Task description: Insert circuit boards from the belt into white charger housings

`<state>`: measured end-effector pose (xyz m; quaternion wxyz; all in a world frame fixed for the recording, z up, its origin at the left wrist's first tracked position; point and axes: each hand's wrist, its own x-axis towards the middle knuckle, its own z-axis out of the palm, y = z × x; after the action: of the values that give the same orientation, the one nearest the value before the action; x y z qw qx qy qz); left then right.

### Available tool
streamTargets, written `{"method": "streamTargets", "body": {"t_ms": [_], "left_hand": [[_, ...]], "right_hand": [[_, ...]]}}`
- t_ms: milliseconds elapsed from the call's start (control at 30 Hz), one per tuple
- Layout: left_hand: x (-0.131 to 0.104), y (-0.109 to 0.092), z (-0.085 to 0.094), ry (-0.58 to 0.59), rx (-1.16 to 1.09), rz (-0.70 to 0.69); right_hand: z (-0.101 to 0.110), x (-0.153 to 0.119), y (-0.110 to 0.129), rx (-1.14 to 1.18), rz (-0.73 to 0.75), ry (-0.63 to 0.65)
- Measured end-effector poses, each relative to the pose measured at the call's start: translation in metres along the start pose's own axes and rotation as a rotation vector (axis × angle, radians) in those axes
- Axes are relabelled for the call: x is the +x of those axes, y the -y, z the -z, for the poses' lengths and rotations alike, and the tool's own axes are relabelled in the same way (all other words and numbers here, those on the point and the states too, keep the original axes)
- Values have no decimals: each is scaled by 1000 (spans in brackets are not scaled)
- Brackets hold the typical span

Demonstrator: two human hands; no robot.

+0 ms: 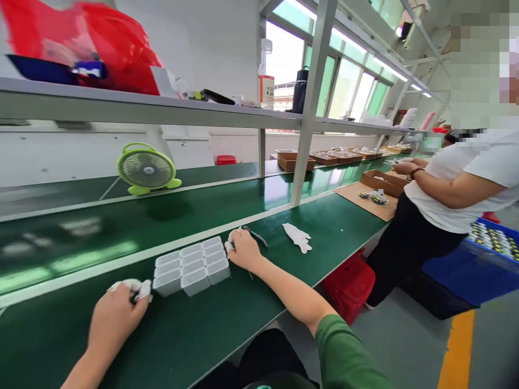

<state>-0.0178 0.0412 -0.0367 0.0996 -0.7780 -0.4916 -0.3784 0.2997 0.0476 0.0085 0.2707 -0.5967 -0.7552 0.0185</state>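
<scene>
A block of several white, open-topped plastic compartments (193, 265) rests on the green table (182, 335). At its left side is my left hand (117, 313), fingers curled, with white finger coverings on the tips; what it holds, if anything, is hidden. My right hand (244, 249) is at the block's right edge with bent fingers, also covered in white at the tips, close to dark-handled pliers (257, 236). Whether it grips the block or something else cannot be made out. A white glove (298, 237) lies flat to the right of the pliers.
Behind the table runs a green conveyor belt (219, 208) with a green fan (146, 169) beyond it. A metal post (310, 108) rises past the belt. At right, a person in a white shirt (466, 173) stands by a cardboard box (383, 182). A red stool (351, 283) is below.
</scene>
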Motion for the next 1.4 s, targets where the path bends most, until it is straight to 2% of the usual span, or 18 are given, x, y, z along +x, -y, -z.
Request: {"method": "streamTargets", "body": {"t_ms": [100, 300, 467, 567, 633, 733, 833, 933, 1000, 1100, 1167, 1267, 1400], "left_hand": [[0, -13, 0, 37, 136, 73], [-4, 0, -18, 159, 284, 211], [-3, 0, -22, 170, 244, 234], [0, -2, -23, 98, 211, 229], [3, 0, -21, 22, 196, 233], [7, 2, -12, -113, 160, 249], [8, -18, 4, -238, 68, 257], [9, -60, 20, -283, -121, 200], [11, -89, 27, -244, -293, 76], [10, -120, 31, -196, -497, -141], [4, -128, 29, -92, -538, -250], [-7, -130, 25, 42, -582, -269], [-20, -130, 24, 129, -579, -306]], "right_hand": [[0, 3, -3, 31, 55, -43], [-4, 14, -14, 86, 183, -145], [-1, 16, -15, 90, 313, -252], [-2, 13, -14, 100, 406, -329], [-6, 11, -15, 67, 521, -413], [-7, 7, -14, 23, 669, -477], [7, -5, -3, 92, 725, -487], [26, -23, 20, 347, 712, -342], [31, -33, 35, 588, 647, -195], [28, -42, 49, 844, 522, -84], [25, -46, 52, 940, 444, -18], [25, -49, 56, 1033, 348, 64], [30, -46, 62, 1093, 298, 132]]}}
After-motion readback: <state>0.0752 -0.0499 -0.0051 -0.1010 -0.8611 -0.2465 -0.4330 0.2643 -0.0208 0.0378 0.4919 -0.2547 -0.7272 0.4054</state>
